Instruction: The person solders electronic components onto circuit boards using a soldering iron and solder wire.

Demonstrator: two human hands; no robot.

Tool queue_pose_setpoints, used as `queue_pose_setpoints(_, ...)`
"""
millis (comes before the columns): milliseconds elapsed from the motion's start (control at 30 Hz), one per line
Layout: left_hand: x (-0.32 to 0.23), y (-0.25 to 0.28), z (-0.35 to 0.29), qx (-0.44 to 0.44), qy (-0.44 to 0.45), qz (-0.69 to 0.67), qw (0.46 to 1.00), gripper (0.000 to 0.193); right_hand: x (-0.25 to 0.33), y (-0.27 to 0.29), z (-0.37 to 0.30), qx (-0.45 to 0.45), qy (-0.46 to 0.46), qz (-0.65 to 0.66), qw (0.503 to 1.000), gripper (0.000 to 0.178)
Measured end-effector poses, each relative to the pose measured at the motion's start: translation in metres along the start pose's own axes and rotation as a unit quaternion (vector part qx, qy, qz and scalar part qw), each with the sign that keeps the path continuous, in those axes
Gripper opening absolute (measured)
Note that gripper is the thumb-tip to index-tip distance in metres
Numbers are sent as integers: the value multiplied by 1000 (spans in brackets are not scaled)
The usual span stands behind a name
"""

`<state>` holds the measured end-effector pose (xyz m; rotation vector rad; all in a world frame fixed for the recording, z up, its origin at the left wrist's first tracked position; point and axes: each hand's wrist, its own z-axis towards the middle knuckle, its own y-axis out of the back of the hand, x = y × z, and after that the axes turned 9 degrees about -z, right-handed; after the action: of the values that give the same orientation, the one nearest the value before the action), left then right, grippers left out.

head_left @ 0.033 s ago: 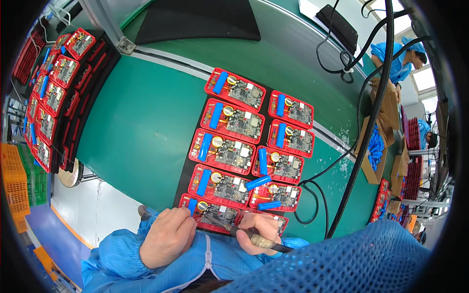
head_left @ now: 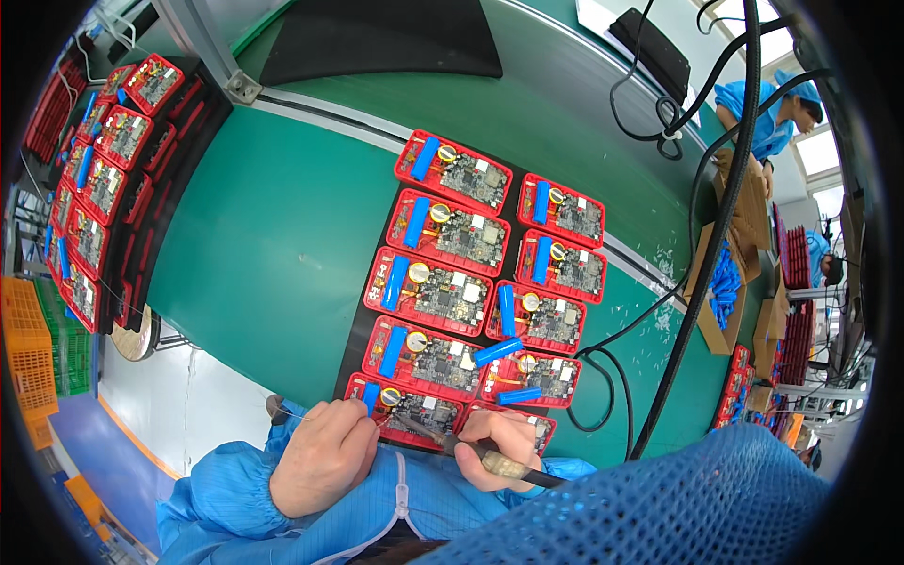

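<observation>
My right hand (head_left: 501,444) is closed round the handle of a soldering iron (head_left: 505,465). The iron's metal tip points left, over the circuit board (head_left: 426,411) in the nearest red case (head_left: 353,385). My left hand (head_left: 325,457) is pinched beside that case's left end, with a thin solder wire (head_left: 290,411) running out past its knuckles. Its fingertips are close to the blue cylindrical battery (head_left: 371,396) in the case. Whether the tip touches the board I cannot tell. A neighbouring red case (head_left: 549,439) is partly hidden behind my right hand.
Two columns of red cases with boards and blue batteries lie on a black tray (head_left: 357,353). One loose battery (head_left: 497,353) lies across two cases. Stacked trays (head_left: 141,202) stand left. Black cables (head_left: 698,273) hang right, near a carton (head_left: 713,325) of blue batteries. A co-worker (head_left: 774,118) stands beyond.
</observation>
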<state>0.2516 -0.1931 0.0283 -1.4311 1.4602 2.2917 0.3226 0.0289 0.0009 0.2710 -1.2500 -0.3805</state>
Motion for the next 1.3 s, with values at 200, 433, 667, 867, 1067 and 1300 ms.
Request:
queue_pose_setpoints(200, -2, 0, 3, 20, 16, 3, 1000, 13, -6, -4, -5, 25, -4, 26, 999, 16)
queue_pose_setpoints(433, 2, -6, 6, 31, 6, 5, 999, 15, -8, -5, -8, 11, 1, 21, 1000, 16)
queue_pose_setpoints(667, 3, -7, 6, 44, 12, 7, 999, 19, -8, -4, -9, 18, -13, 24, 999, 15)
queue_pose_setpoints(867, 4, 0, 4, 12, 8, -2, 1000, 20, -4, 0, -13, -28, -31, 33, 999, 16)
queue_pose_setpoints(1067, 3, 11, 6, -34, -9, 57, 998, 18, -3, 6, -16, -20, -53, 19, 998, 17)
queue_pose_setpoints(1300, 3, 16, 7, -29, -14, 20, 999, 20, -3, 5, -14, -25, -49, 29, 998, 16)
